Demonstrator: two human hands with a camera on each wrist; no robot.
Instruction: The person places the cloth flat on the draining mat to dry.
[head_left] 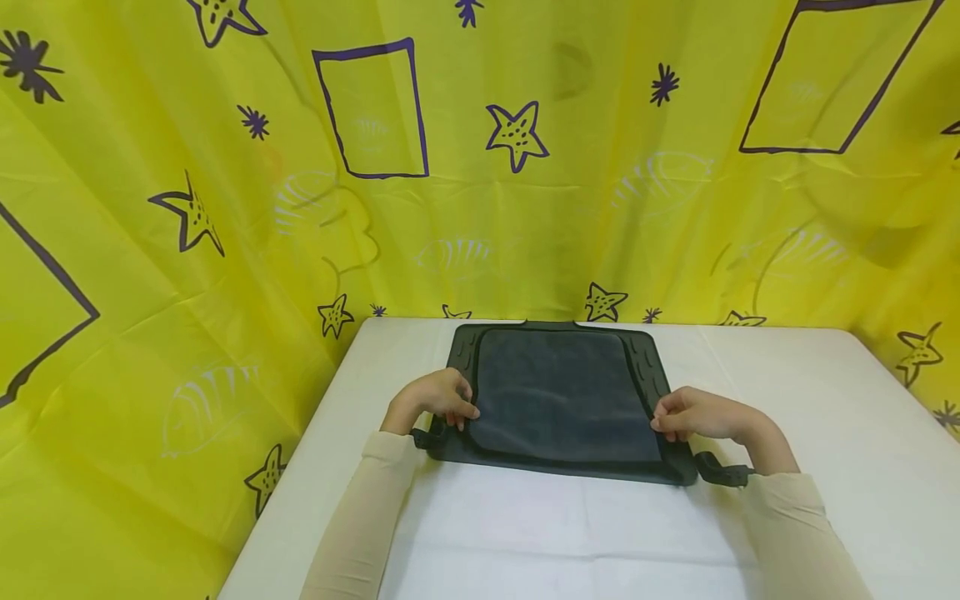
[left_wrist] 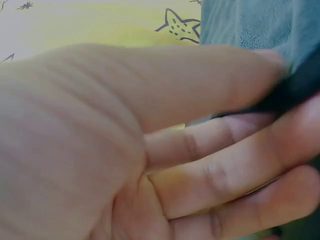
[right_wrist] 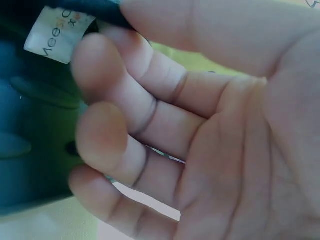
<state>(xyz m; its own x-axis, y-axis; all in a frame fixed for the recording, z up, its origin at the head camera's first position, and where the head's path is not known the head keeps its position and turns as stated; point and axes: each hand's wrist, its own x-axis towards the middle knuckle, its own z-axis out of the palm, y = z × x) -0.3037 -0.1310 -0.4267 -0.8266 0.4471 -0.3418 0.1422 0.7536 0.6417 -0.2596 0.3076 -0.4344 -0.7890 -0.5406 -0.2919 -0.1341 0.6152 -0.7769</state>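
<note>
A dark blue-grey plush cloth (head_left: 558,396) with a black edge lies spread over a dark green tray (head_left: 651,367) on the table. My left hand (head_left: 441,397) pinches the cloth's left edge between thumb and fingers; the left wrist view shows the plush surface (left_wrist: 245,27) beyond the thumb. On the opposite side, my right hand (head_left: 705,413) pinches the right edge, beside a white label (right_wrist: 56,35) with partly hidden lettering. The lower fingers of that hand are bent loosely near the tray's ridged rim (right_wrist: 35,170). The tray's floor is hidden beneath the cloth.
The white table (head_left: 525,533) reaches out on both sides of the tray. Behind and to the left hangs a yellow curtain (head_left: 465,217) printed with stars and frames. Black devices, one of them a wrist mount (head_left: 722,472), sit at both wrists.
</note>
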